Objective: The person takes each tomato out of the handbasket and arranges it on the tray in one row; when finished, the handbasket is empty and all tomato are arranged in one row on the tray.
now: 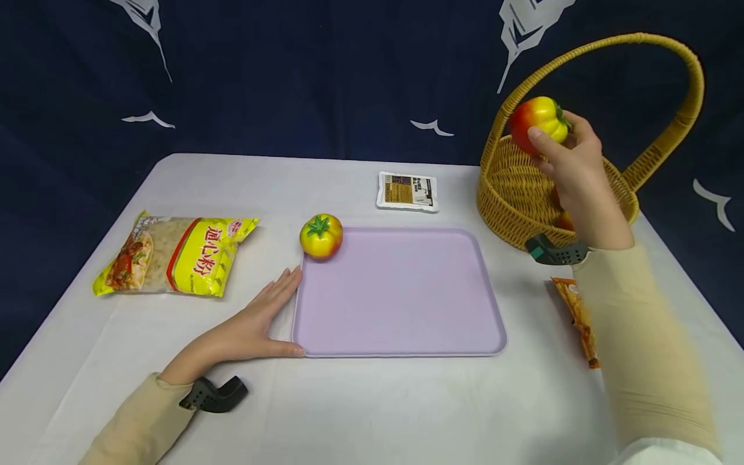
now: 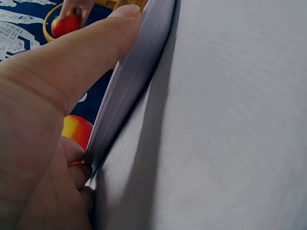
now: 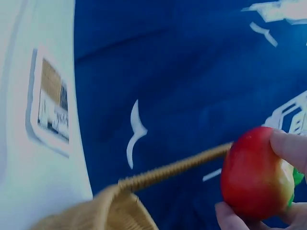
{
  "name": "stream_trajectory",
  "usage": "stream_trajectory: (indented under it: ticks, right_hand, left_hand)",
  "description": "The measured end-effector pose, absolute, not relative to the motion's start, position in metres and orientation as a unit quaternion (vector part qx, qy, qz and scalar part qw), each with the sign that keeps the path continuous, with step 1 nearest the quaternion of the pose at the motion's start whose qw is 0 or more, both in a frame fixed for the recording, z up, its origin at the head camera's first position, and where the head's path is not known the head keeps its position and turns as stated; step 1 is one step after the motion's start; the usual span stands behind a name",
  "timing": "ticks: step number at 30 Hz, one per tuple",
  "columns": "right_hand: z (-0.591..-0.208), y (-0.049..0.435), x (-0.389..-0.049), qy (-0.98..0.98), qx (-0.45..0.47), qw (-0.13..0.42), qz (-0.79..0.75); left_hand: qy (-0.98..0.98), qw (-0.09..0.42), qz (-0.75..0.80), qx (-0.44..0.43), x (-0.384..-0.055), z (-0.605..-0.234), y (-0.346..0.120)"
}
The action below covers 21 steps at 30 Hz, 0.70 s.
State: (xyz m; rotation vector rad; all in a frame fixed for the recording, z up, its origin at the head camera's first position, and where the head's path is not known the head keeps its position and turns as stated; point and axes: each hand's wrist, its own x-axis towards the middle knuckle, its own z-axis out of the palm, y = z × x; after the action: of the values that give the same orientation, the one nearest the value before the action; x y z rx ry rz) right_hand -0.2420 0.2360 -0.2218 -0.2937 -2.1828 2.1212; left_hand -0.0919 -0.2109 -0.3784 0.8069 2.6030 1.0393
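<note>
My right hand pinches a red-and-yellow fruit with a green top, holding it above the wicker basket, inside the arch of its handle. In the right wrist view the fruit shows a smooth red side between thumb and fingers. With fingers spread and straight, my left hand touches the left edge of the lilac tray; its thumb lies by the near left corner. A yellow-red fruit with a green leafy top sits at the tray's far left corner.
A yellow bag of pasta lies left of the tray. A small white-and-brown packet lies behind it. On the right, an orange packet is partly hidden by the right sleeve. An orange-red thing shows inside the basket.
</note>
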Motion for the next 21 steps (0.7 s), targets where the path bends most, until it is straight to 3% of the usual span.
stream_trajectory:
  ticks: [5, 12, 21]
  right_hand:
    - [-0.223, 0.216, -0.227, -0.688, -0.055, 0.045, 0.722]
    - [-0.247, 0.167, -0.217, -0.76, 0.053, 0.031, 0.648]
    - [-0.304, 0.106, -0.215, -0.824, 0.131, -0.06, 0.549]
  left_hand:
    - [0.885, 0.11, 0.356, 0.279, -0.093, -0.379, -0.212]
    - [0.886, 0.115, 0.356, 0.273, -0.093, -0.377, -0.213]
    - [0.886, 0.118, 0.356, 0.273, -0.093, -0.377, -0.212]
